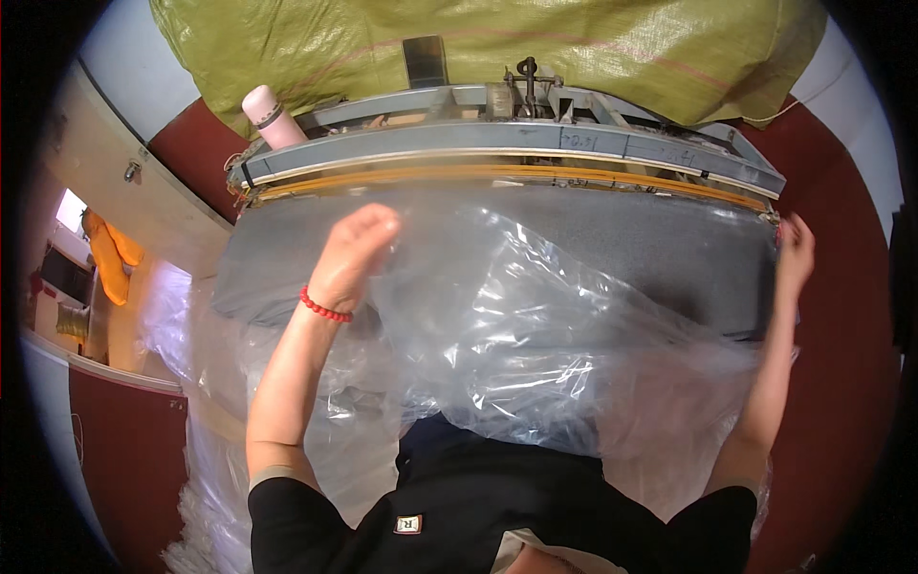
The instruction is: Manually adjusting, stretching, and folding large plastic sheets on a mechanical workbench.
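A large sheet of clear plastic film (535,316) hangs in shiny folds over a grey, cloth-like surface (631,225) and down across my lap. My left hand (359,244), with red beads at the wrist, is raised over the left half of that surface. Its fingers are curled closed on the film's edge, slightly blurred. Out at the right end of a long metal bar machine (459,141), my right hand (796,251) has its fingers bent together. What they hold, if anything, is hidden.
A pink bottle (274,117) stands at the machine's left end. Orange strips (535,172) run along its near edge, and a clamp (527,86) rises behind. A yellow-green woven sheet (593,48) drapes at the back. More film (225,469) piles at lower left, near a door (134,163).
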The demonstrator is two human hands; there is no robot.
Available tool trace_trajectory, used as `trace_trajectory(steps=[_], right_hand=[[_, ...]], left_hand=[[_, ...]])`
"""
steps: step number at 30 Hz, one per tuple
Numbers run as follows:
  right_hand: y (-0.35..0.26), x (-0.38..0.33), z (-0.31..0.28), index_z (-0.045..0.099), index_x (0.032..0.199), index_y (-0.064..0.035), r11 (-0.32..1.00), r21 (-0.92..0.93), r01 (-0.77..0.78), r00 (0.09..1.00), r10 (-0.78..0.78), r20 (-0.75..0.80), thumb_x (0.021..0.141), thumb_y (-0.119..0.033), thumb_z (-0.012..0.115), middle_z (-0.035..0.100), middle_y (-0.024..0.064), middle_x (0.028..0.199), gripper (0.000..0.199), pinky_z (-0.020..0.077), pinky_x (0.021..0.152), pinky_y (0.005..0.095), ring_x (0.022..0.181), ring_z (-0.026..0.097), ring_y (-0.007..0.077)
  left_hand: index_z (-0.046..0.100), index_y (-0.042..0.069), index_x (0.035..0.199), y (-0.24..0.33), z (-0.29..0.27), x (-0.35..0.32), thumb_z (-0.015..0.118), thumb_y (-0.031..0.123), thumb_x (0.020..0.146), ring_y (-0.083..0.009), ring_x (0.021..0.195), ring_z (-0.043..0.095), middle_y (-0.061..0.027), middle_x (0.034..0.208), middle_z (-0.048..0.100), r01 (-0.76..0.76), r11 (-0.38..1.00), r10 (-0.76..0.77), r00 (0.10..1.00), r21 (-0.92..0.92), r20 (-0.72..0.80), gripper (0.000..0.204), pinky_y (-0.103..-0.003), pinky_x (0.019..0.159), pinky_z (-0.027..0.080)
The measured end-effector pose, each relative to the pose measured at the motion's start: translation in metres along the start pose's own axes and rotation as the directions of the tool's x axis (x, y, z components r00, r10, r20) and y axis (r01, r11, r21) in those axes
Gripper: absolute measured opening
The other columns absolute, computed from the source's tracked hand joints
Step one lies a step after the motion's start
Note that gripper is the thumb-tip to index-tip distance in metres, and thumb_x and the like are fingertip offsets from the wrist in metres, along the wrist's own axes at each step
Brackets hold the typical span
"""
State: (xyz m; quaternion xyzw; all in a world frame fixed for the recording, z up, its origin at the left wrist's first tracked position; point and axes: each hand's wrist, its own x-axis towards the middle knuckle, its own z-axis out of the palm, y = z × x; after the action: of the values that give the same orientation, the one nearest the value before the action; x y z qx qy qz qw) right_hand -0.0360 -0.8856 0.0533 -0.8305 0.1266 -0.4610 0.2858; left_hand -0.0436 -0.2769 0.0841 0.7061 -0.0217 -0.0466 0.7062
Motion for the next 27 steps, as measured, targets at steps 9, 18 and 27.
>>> trace_trajectory(steps=[9, 18, 27], right_hand=[[-0.334, -0.142, 0.129, 0.054, 0.104, -0.003, 0.454, 0.891, -0.009, 0.504, -0.768, 0.397, 0.07, -0.005, 0.061, 0.056, 0.0072, 0.1, 0.035, 0.0402, 0.082, 0.0262, 0.096, 0.052, 0.0166], [-0.351, -0.187, 0.135, 0.058, 0.088, -0.0007, 0.397, 0.487, -0.778, 0.199, -0.58, 0.79, 0.082, -0.01, 0.055, 0.055, -0.0004, 0.069, 0.012, 0.0406, 0.055, 0.02, 0.063, 0.05, 0.0058], [-0.318, -0.199, 0.164, 0.051, 0.089, -0.0059, 0.251, 0.491, -0.834, 0.37, -0.406, 0.836, 0.085, -0.01, 0.048, 0.053, 0.0006, 0.073, 0.006, 0.0378, 0.053, 0.0192, 0.059, 0.044, 0.0049]], left_hand=[[0.053, 0.008, 0.079, 0.026, 0.012, -0.035, 0.06, 0.014, 0.079, -0.0018, 0.051, 0.039, 0.0056, 0.061, 0.047, -0.098, 0.99, 0.079, 0.98, 0.102, 0.182, 0.009, -0.016, 0.044, 0.029], [0.05, 0.005, 0.068, 0.025, 0.009, -0.049, 0.066, 0.005, 0.069, -0.0082, 0.048, 0.042, 0.0006, 0.058, 0.047, -0.525, 0.531, 0.603, 0.786, 0.665, 0.14, 0.017, -0.02, 0.044, 0.033], [0.051, 0.002, 0.065, 0.003, -0.006, -0.051, 0.06, 0.004, 0.068, -0.0216, 0.057, 0.051, -0.0087, 0.062, 0.051, -0.661, 0.509, 0.468, 0.75, 0.551, 0.468, 0.01, -0.031, 0.052, 0.04]])
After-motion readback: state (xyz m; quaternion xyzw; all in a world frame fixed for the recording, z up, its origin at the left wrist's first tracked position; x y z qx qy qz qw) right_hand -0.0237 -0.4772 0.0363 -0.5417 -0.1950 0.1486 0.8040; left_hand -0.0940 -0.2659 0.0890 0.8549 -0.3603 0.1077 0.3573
